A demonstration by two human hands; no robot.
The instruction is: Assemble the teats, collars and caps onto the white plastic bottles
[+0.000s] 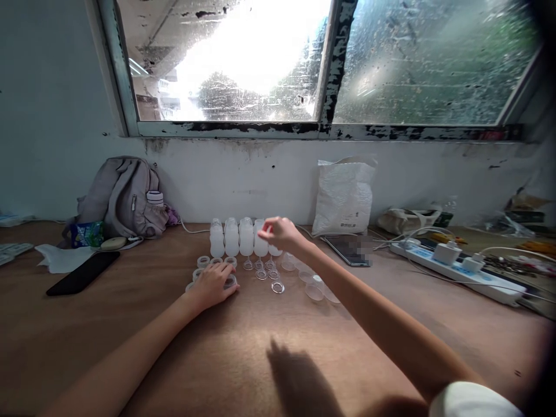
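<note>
Five frosted bottles [246, 237], one backpack [125, 194], one power strip [460, 275] and one white package [343, 197].

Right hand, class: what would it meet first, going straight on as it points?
Probably the third translucent bottle from the left, though depth is unclear: the right hand might pass above or in front of it.

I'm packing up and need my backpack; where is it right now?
In the head view, the grey backpack stands at the far left of the table, against the wall, just behind the green-and-blue packet.
</note>
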